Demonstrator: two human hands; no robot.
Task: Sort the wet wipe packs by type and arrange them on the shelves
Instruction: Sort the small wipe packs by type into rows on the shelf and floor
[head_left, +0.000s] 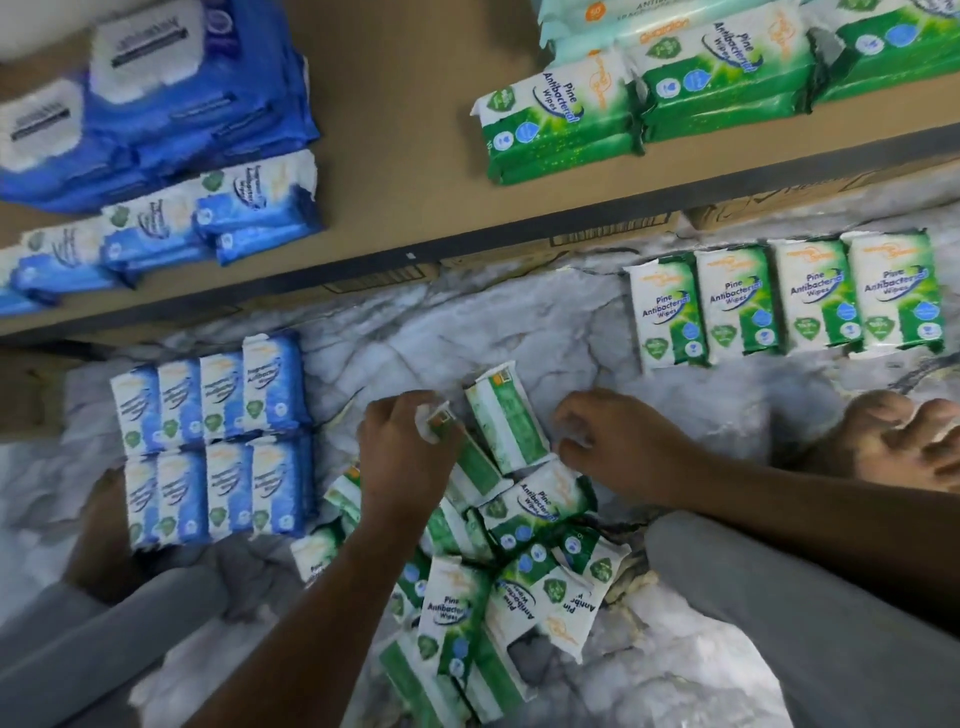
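- Two grips are hovering over a heap of green-and-white plastic pine wipe packs (524, 587) on the marbled floor (467, 322).
- Left grip (410, 457) is clamping a slim green pack (475, 467) by its end.
- Right grip (618, 447) is curling beside a face-down green pack (506, 423) — whether it is holding anything, I cannot tell.

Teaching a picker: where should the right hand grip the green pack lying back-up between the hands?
Across the green pack near its far end, from above right: that end lies clear on the floor, and the left hand crowds its left side.
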